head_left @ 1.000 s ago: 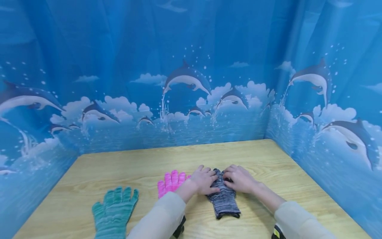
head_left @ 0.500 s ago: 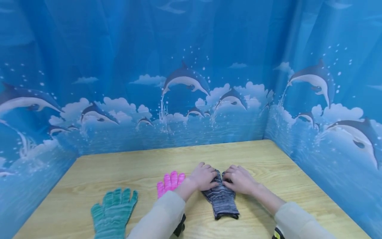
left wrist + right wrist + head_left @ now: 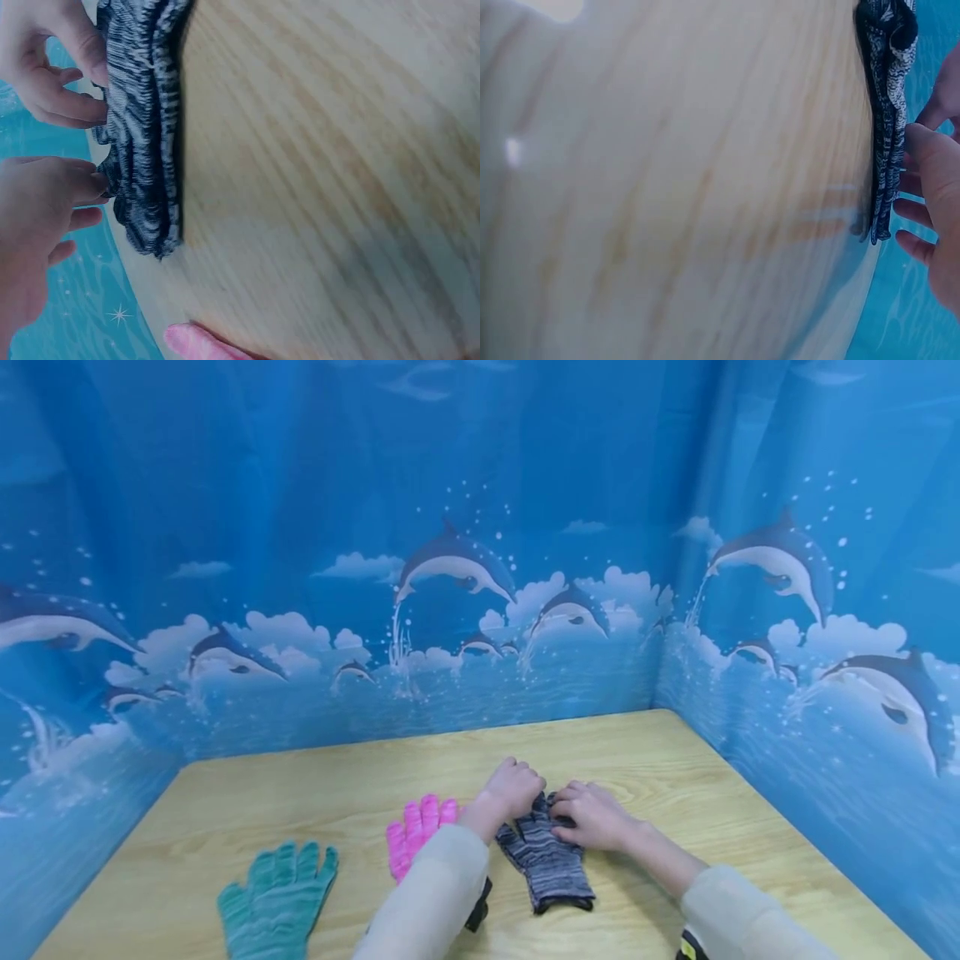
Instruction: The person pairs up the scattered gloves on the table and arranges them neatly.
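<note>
A grey-and-black knit glove (image 3: 553, 864) lies on the table with its cuff toward me and its fingers pointing away. My left hand (image 3: 516, 787) pinches one of its fingertips between thumb and index finger; the left wrist view shows this hand (image 3: 34, 225) at the glove's far edge. My right hand (image 3: 592, 814) bends over the glove's right-hand fingers, with thumb and fingertips on the fabric. In the right wrist view the right thumb (image 3: 934, 154) meets the glove (image 3: 889, 112). Part of the fabric under both hands is hidden.
A pink glove (image 3: 415, 835) lies left of the grey one, partly covered by my left sleeve (image 3: 435, 893). Further left is a green glove (image 3: 279, 902), palm area flat on the wooden table (image 3: 360, 777). A blue dolphin-print curtain (image 3: 480, 635) stands behind the table and along its sides.
My left hand has moved from lying over the glove's left fingers to pinching a fingertip at the far end. The glove's fingers are more spread. The right hand stays nearly in place.
</note>
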{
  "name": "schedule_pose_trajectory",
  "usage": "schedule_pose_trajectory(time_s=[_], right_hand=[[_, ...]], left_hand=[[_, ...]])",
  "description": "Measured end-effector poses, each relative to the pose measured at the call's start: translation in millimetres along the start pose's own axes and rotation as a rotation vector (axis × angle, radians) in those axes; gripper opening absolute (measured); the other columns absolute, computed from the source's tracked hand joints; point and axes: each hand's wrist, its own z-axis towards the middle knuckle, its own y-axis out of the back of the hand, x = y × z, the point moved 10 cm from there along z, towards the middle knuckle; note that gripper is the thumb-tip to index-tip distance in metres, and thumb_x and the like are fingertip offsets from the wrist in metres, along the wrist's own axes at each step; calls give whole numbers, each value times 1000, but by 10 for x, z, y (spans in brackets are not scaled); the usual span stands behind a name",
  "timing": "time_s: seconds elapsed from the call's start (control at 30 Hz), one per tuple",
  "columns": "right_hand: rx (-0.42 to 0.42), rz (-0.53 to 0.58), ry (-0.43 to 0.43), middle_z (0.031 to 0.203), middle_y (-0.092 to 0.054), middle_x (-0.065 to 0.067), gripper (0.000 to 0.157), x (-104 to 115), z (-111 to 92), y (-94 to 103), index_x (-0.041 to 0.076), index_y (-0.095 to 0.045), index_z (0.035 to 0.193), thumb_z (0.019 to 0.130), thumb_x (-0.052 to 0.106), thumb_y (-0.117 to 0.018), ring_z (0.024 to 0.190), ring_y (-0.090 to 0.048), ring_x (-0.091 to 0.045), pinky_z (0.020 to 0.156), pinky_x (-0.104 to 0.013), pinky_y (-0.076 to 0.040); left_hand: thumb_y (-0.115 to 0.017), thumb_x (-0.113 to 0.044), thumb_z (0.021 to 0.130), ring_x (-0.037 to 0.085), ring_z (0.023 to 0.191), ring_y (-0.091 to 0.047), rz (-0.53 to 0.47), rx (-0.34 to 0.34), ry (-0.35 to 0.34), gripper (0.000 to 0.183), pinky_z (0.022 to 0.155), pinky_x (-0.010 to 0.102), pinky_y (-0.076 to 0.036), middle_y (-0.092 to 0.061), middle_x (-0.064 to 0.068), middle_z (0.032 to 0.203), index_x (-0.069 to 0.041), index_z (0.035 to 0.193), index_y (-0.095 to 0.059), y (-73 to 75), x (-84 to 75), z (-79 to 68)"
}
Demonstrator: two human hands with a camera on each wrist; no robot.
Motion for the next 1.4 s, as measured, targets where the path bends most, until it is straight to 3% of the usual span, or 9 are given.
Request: schedule_pose_trajectory(time_s=[0.17,0.37,0.47,0.73,1.0,1.23,1.4], right_hand=[[6,12,12,95,-63,-2,22,11,-5,-4,12,-71,90,80,32,-68,86,-54,-19,69,-33,-45],[24,34,24,96,-64,-3,21,8,-15,-18,11,-71,92,81,29,-67,87,-55,-20,70,-33,-46],[21,38,37,96,-64,-3,21,15,-13,-19,11,-70,92,81,28,-67,88,-56,-19,72,-33,-47],[3,34,93,99,-65,-3,22,56,-31,-23,10,-70,95,81,27,-67,89,-57,-19,78,-36,-47],[43,35,73,105,-65,-5,26,41,-39,-36,9,-70,101,83,28,-65,96,-57,-22,83,-38,-46],[60,40,72,105,-64,-7,25,60,-35,-19,8,-69,101,83,26,-65,97,-57,-23,89,-43,-44],[62,40,70,105,-64,-7,25,57,-48,-6,7,-69,101,83,25,-65,96,-58,-23,89,-43,-44]], left_hand=[[-63,-15,85,13,79,-57,-1,-81,-25,8,75,29,-42,-64,-6,81,-21,82,-65,45,-24,43],[-59,-14,90,15,81,-58,-13,-167,-49,7,75,29,-44,-63,-4,82,-18,94,-62,153,-76,65],[-59,-14,89,15,81,-58,7,-189,-51,7,75,29,-44,-64,-3,83,-19,92,-64,168,-105,76],[-65,-12,83,14,75,-57,-9,-157,-79,14,73,27,-46,-61,-3,77,-20,72,-66,55,-160,108],[-66,-6,80,15,75,-58,-100,-178,-83,11,74,28,-46,-61,-3,78,-17,77,-66,54,-114,114],[-64,-9,83,15,71,-58,-119,-168,-7,6,68,28,-48,-58,-1,79,-15,84,-66,31,-59,112],[-62,-11,86,15,72,-58,-97,-153,-13,7,65,28,-48,-58,0,83,-15,91,-65,57,-63,75]])
